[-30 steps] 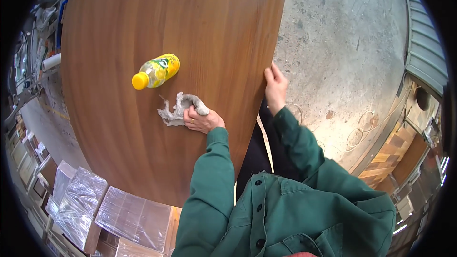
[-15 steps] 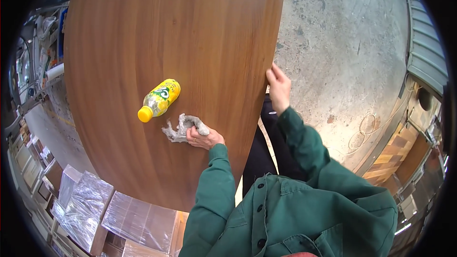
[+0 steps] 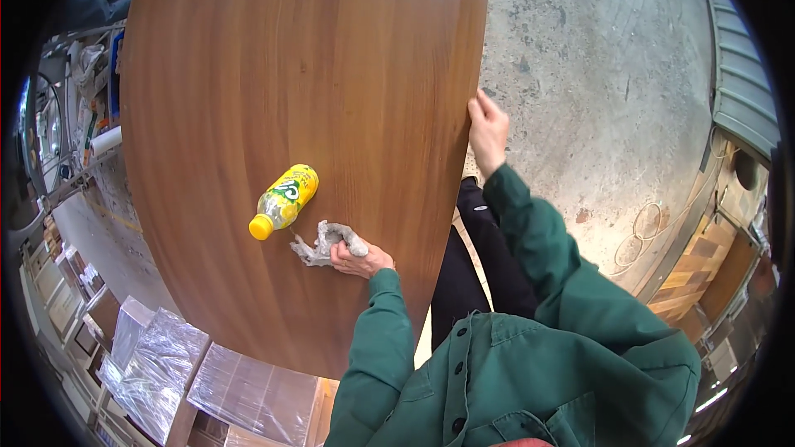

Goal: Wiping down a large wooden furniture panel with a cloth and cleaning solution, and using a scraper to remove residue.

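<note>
A brown wood-grain panel (image 3: 248,116) spreads out in front of me. My left hand (image 3: 364,260) is closed around a crumpled grey rag (image 3: 319,248), which rests on the panel with a ragged end trailing left. Beyond the rag, a yellow plastic bottle (image 3: 300,188) lies on its side, its yellow cap pointing toward me and to the left. At the panel's right edge is my right hand (image 3: 489,128), fingers pressed together against that edge. Whatever those fingers may hold is too small or hidden to make out.
Stacked boards wrapped in clear film (image 3: 248,389) stand at the lower left, close to the panel's near end. A concrete floor (image 3: 596,99) runs along the right side, with a loose pale cable (image 3: 646,223) on it. Cluttered shelving (image 3: 91,116) lines the left.
My right hand has slid a little farther away along the panel's edge. The left hand keeps its hold on the rag. Bottle and panel appear lower because the view has shifted.
</note>
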Motion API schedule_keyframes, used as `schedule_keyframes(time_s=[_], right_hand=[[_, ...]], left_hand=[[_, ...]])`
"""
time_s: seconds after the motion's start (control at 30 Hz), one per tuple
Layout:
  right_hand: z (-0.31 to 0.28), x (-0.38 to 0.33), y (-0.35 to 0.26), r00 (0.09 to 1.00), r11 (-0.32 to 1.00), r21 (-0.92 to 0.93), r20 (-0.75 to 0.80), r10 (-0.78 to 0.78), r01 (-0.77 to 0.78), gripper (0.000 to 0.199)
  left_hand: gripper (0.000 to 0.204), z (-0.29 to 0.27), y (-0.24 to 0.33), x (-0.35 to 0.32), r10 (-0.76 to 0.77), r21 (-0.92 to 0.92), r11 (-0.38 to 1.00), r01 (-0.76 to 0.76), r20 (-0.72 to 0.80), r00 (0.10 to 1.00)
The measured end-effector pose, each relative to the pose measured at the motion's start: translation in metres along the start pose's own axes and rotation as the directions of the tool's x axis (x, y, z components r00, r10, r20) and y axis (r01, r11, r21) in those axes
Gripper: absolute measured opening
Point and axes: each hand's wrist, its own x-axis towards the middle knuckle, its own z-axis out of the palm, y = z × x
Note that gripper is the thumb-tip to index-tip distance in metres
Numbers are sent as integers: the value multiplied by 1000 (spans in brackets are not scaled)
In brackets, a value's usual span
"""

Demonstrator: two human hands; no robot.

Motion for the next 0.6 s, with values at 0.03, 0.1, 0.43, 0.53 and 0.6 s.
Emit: schedule_keyframes(time_s=[0.03,0.1,0.43,0.53,0.6], right_hand=[[2,27,-6,997,998,4,-45,-67,67,30],[10,88,-32,984,993,-36,-132,-119,115,28],[9,67,-10,995,989,-142,-86,-47,34,29],[12,157,-41,961,925,-345,-161,-226,160,26],[25,208,-74,929,953,-274,-303,-215,131,30]], left_hand=[[18,0,6,0,3,-10,1000,-3,1,1000],[18,0,12,1,17,-44,999,-17,-18,1000],[18,1,3,-1,11,17,1000,-11,-16,1000],[21,4,12,-6,13,-27,1000,-13,7,1000],[21,8,18,-7,13,-45,999,-13,6,1000]])
